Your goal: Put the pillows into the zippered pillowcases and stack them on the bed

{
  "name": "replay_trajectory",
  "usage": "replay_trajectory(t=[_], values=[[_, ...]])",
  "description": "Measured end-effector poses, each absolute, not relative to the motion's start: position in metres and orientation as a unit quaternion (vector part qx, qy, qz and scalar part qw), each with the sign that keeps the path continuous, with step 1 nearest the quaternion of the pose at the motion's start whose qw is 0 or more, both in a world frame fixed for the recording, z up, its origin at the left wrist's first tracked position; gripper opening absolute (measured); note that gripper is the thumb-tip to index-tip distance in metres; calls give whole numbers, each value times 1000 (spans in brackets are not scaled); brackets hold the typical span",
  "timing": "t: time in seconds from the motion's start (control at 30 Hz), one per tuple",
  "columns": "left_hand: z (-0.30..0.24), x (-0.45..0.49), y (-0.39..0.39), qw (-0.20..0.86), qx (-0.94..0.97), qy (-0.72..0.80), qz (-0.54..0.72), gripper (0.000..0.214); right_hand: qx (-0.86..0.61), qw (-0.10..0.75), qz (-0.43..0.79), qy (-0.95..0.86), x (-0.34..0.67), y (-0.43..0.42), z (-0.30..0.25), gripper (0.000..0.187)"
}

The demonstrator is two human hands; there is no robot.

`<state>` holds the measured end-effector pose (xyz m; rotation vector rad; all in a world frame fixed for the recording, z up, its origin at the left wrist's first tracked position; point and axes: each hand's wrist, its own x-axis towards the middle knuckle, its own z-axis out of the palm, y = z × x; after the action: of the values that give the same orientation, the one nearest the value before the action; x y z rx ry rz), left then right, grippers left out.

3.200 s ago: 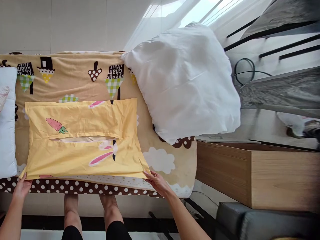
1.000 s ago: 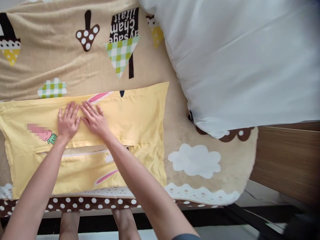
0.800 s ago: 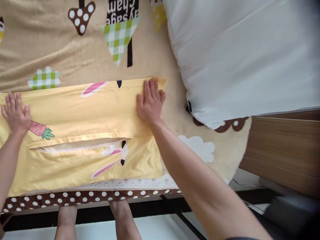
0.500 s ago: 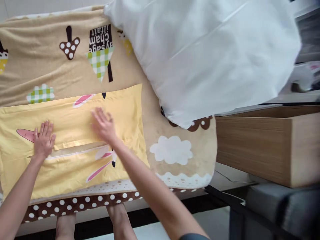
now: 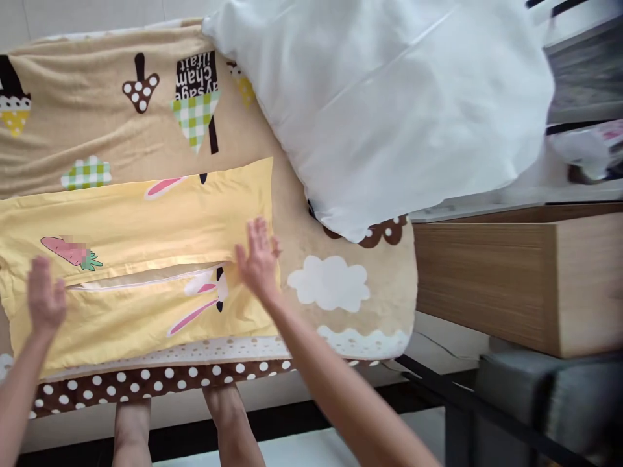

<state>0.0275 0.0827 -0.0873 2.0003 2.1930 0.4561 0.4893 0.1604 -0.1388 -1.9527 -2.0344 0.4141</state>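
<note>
A yellow pillowcase (image 5: pixel 160 224) printed with rabbits and a carrot lies flat on a beige patterned blanket (image 5: pixel 131 139). Its long slit (image 5: pixel 141 279) gapes a little, with a pale edge showing. My left hand (image 5: pixel 45 295), somewhat blurred, is open over the left part of the pillowcase, below the carrot print. Close to the right edge is my right hand (image 5: pixel 259 256), open with fingers apart and holding nothing. Whether either palm touches the cloth, I cannot tell.
A large white pillow (image 5: pixel 399 117) covers the upper right of the bed. Right of the bed a wooden drawer (image 5: pixel 481 279) stands pulled out, with a grey padded item (image 5: pixel 520 395) below it. The blanket's dotted brown border (image 5: pixel 160 383) runs along the near side, above my legs.
My hands have moved apart: the right one slid right toward the pillowcase's edge, the left one moved left and nearer me. The carrot print is now uncovered. The view has shifted slightly.
</note>
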Motion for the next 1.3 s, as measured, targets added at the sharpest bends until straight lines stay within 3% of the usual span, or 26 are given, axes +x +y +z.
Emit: replay_trajectory(t=[0.13,0.23,0.4,0.57,0.7,0.83,0.97,1.2,1.3], values=[[-113,168,40,165,709,674,126,68,-529,131,248,-801,356,68,-127,62],[-138,200,9,181,694,693,74,63,-503,105,286,-809,326,31,-142,61],[-139,104,-62,106,592,799,12,57,-560,84,174,-806,449,28,-174,62],[-103,20,-113,14,432,902,27,64,-612,47,89,-784,571,26,-165,62],[-96,33,-98,-15,448,887,106,69,-628,70,85,-771,544,21,-153,67],[-118,121,-39,57,615,770,161,71,-587,122,168,-782,429,25,-149,71],[-145,200,14,127,689,697,151,60,-553,136,240,-786,336,36,-151,61],[-126,180,14,80,758,637,116,34,-468,142,223,-843,360,42,-143,47],[-108,169,8,97,769,626,85,19,-446,138,226,-855,377,41,-131,33]])
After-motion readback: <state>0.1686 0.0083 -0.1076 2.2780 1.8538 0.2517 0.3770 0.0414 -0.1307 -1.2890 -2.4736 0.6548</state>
